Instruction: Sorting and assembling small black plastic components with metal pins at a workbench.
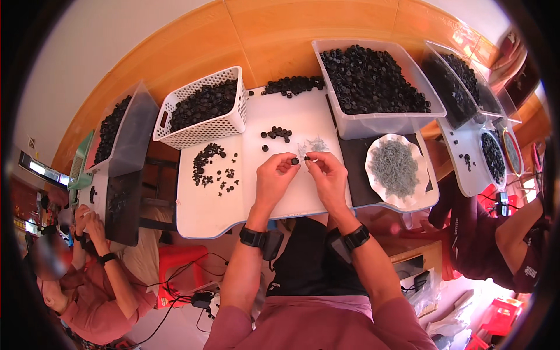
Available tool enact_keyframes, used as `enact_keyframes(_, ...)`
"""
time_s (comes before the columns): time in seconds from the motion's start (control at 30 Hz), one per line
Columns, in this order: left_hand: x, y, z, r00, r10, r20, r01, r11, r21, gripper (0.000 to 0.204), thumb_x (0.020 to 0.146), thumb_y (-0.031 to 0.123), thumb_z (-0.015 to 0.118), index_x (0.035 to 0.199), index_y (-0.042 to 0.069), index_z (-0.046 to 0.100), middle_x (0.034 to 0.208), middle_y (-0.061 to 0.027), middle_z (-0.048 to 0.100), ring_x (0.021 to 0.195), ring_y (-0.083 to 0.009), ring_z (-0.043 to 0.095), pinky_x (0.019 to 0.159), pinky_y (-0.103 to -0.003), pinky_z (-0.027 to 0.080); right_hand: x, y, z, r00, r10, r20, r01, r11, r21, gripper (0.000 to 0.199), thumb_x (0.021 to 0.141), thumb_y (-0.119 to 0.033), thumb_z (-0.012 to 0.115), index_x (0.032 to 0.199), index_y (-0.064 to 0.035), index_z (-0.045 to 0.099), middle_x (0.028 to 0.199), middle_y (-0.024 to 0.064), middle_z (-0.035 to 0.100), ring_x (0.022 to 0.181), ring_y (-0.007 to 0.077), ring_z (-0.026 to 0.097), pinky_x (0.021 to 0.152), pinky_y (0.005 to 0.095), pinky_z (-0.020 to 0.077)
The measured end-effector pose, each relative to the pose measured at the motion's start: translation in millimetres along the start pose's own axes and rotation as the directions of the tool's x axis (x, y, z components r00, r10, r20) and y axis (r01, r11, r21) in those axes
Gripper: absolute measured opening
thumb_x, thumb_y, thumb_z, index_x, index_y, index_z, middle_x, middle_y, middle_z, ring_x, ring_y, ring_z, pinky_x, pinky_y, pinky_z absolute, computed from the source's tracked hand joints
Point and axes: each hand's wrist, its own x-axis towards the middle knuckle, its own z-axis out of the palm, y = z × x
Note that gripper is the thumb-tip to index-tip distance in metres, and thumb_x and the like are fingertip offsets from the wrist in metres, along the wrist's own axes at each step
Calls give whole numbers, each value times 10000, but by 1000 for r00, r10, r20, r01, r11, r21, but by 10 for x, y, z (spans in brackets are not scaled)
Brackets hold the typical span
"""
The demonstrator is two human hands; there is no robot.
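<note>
Over the front middle of the white table [256, 201], my left hand [275, 179] pinches a small round black cap [294, 161]. Close beside it, my right hand [328, 179] holds a tiny black piece [307, 158] between thumb and fingertips; its exact kind is too small to tell. The two parts are nearly touching. Just beyond my fingers lies a little heap of clear, thin pieces [315, 144]. Several black caps [279, 134] sit past my left hand. Smaller black parts [205, 165] are scattered on the table's left side.
A white perforated basket [204, 129] and a large clear bin [385, 122], both full of black parts, stand at the back. On the right, a scalloped white dish [402, 202] holds greyish clear pieces. Co-workers sit at both sides; a red stool [175, 268] and cables are lower left.
</note>
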Motion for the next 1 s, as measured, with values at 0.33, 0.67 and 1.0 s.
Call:
enact_keyframes(0.33,-25,-7,2,999,-17,28,19,999,-50,263,835,23,817,1087,11,742,909,-68,758,779,-120,707,737,-264,575,-36,-72,45,987,-159,23,160,951,-263,176,872,21,755,1046,-1,738,919,54,729,690,84,631,629,243,500)
enact_keyframes(0.67,-26,-38,3,998,53,15,-52,998,-26,255,817,23,819,1062,29,747,892,-80,740,761,-151,709,702,-280,577,-37,-92,87,975,-214,63,223,918,-327,147,859,16,758,995,-32,731,918,83,714,629,156,625,566,285,495)
enact_keyframes(1.0,-22,-31,-14,996,77,36,-78,997,9,254,818,13,808,1065,26,747,881,-87,734,758,-161,704,700,-288,575,-40,-126,94,984,-168,54,177,914,-365,151,851,11,777,998,-3,745,911,77,737,649,117,637,595,267,501)
